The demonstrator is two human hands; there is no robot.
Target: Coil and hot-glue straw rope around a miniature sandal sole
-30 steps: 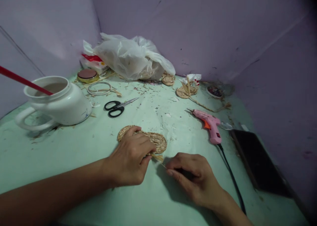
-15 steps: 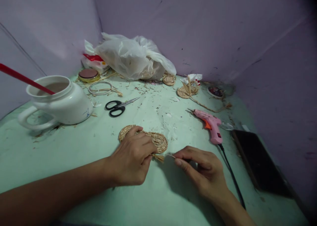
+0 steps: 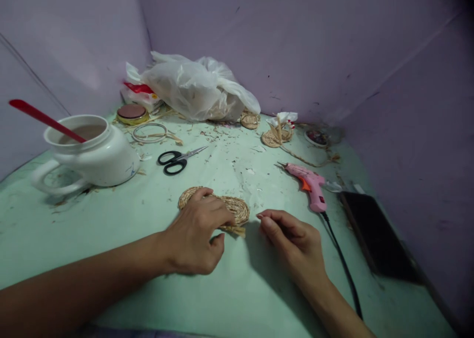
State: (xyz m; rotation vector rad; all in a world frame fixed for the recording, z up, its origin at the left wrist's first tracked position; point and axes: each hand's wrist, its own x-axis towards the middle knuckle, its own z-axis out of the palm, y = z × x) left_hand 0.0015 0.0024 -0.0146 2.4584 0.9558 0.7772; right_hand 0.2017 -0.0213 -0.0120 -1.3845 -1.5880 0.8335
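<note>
A flat woven straw piece [image 3: 237, 207], made of coiled rounds, lies on the pale green table [image 3: 111, 219]. My left hand [image 3: 196, 234] rests on top of it, fingers curled and pressing it down. A frayed straw end [image 3: 237, 230] sticks out beside the left thumb. My right hand [image 3: 292, 239] sits just to the right of the straw piece, fingers drawn together with their tips near its edge. Whether the right fingers pinch anything is hidden.
A pink glue gun [image 3: 309, 185] with a black cord [image 3: 342, 269] lies at the right, next to a dark phone [image 3: 375, 237]. Black scissors [image 3: 176, 160], a white jug [image 3: 92, 153] with a red stick [image 3: 44, 118], a plastic bag [image 3: 196, 89] and small straw coils [image 3: 276, 135] sit further back.
My right hand has moved up and left toward the straw piece's edge, and the thin strand it was pulling no longer shows. My left hand has stayed pressing on the piece.
</note>
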